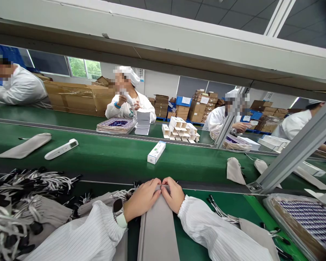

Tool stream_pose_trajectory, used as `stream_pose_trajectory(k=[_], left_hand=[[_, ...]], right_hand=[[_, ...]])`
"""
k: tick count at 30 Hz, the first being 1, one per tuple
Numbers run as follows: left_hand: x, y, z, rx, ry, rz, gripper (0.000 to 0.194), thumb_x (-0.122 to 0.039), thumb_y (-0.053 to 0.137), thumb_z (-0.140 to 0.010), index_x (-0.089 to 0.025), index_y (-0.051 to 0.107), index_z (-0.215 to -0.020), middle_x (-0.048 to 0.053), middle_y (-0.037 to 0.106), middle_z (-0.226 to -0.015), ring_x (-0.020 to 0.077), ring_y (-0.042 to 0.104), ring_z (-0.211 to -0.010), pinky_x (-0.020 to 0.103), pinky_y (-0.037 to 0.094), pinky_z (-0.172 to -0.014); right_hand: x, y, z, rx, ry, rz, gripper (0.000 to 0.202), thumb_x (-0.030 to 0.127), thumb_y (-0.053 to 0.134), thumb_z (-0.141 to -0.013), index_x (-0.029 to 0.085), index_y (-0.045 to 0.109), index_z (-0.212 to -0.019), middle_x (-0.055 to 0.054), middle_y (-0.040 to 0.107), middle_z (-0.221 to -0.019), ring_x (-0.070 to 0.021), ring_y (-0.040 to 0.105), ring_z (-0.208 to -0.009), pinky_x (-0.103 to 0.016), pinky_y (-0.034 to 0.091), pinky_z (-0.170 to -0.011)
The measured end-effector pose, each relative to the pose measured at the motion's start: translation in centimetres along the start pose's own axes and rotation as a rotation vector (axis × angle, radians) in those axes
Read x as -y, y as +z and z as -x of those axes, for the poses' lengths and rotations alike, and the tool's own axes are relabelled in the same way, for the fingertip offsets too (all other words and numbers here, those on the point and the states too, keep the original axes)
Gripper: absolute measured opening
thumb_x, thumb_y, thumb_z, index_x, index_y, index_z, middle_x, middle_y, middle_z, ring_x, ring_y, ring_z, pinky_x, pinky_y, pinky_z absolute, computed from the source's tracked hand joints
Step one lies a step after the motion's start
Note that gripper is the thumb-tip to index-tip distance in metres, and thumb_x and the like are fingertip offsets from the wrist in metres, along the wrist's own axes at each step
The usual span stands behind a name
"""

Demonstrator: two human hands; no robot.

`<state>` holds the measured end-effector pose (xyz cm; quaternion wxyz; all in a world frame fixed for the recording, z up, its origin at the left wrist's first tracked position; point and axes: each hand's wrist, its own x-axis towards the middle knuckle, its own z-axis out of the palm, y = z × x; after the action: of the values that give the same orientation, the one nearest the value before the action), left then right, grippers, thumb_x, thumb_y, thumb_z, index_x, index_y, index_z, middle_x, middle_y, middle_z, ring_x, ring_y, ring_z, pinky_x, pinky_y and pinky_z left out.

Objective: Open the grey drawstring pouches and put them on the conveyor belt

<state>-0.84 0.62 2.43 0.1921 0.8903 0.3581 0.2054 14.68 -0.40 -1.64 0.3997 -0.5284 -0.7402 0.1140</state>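
Side by side in the middle, my left hand (141, 198) and my right hand (175, 195) pinch the far end of a long grey cloth pouch (161, 232), fingertips nearly touching. It lies lengthwise toward me, with what look like more grey layers at its left edge. Both hands are closed on the cloth. To the left is a heap of grey pouches (50, 210) with white cords and black cord ends (8, 224). Beside my right forearm lie another grey pouch (258, 235) and loose cords (220, 208).
Beyond my hands a green conveyor belt (111, 156) carries a white thermometer-like device (62, 149), a small white box (156, 152) and grey pouches (235, 170). A metal post (296, 148) slants at right, near a tray of purple-and-white items (306, 221). Several co-workers sit opposite; a shelf (163, 40) crosses overhead.
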Motion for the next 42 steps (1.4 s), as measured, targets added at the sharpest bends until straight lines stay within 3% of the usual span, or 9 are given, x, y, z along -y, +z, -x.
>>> stream_pose_trajectory(k=[42], left_hand=[[0.11, 0.07, -0.13, 0.025, 0.001, -0.029, 0.019, -0.025, 0.028, -0.086, -0.020, 0.044, -0.094, 0.004, 0.051, -0.091, 0.0178, 0.048, -0.087, 0.028, 0.037, -0.076]], right_hand=[[0.19, -0.23, -0.16, 0.021, 0.016, -0.007, 0.007, 0.017, 0.040, -0.073, 0.020, 0.046, -0.076, -0.001, 0.051, -0.075, -0.0142, 0.049, -0.071, -0.025, 0.038, -0.066]])
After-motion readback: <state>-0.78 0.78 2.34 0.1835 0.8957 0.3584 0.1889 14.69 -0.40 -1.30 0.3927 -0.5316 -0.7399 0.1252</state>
